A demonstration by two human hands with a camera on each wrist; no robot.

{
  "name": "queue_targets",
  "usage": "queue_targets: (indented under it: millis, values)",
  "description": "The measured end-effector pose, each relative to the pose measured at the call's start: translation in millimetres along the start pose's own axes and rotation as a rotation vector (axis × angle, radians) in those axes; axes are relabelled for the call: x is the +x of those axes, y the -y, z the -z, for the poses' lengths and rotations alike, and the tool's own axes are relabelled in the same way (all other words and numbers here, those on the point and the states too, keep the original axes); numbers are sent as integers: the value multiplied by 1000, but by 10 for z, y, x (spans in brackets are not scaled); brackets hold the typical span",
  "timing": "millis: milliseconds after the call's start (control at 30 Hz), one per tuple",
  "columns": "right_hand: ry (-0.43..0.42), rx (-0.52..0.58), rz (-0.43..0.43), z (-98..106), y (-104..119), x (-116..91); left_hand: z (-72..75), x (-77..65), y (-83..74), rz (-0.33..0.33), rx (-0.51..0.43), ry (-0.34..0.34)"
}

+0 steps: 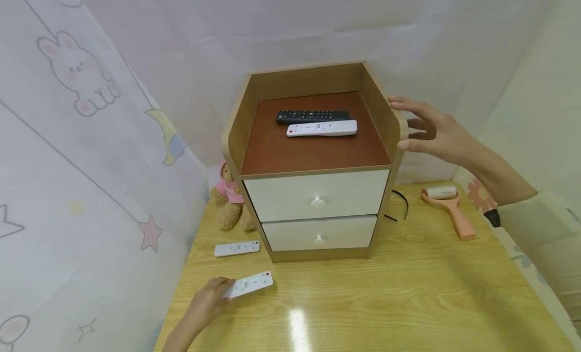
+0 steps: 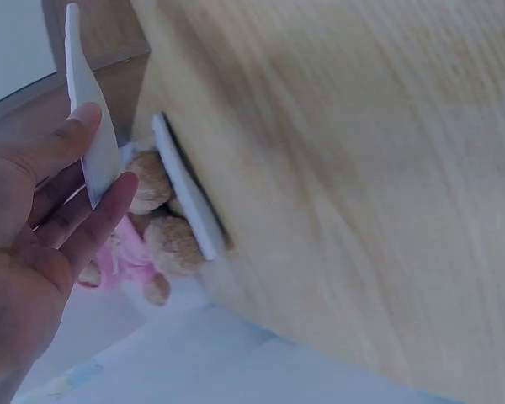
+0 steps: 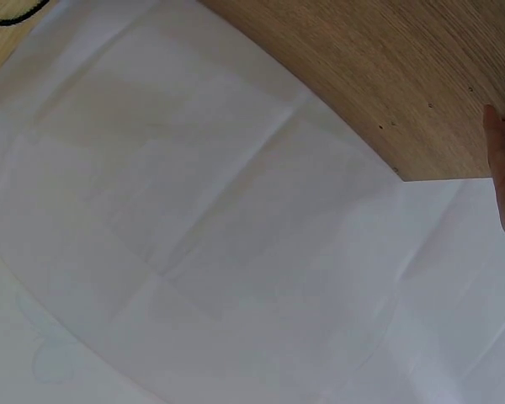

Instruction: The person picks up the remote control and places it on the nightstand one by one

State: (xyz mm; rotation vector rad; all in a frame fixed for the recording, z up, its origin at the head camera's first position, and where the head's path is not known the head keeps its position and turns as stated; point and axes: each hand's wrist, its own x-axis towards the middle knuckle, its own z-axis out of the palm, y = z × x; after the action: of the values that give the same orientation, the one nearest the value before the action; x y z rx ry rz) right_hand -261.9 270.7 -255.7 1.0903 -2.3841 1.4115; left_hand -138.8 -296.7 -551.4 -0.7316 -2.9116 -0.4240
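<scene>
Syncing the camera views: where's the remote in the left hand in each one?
Head: the white remote is below and left of centre, in the left hand.
Left wrist: upper left, between thumb and fingers.
Right wrist: not in it.
Shared landmark: the cabinet, upper left in left wrist, upper right in right wrist.

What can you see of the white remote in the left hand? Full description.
The white remote is long, slim and plastic-looking, with a red button at the end away from the left hand and smaller markings too fine to read. Its edge looks gently curved in the left wrist view. It is pinched near one end between thumb and fingers, button face up in the head view, apparently lifted off the wooden table, in front of the cabinet's lower left corner.
</scene>
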Motion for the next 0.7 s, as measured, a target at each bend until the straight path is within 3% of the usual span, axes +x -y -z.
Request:
queue_targets:
  millis: [367,700]
  values:
    - [0,2,-12,-18,16,-1,513,201,-245,-137,43,-184]
    - [-9,3,-15,-26,14,-15,960,392,-476,-252,1,-236]
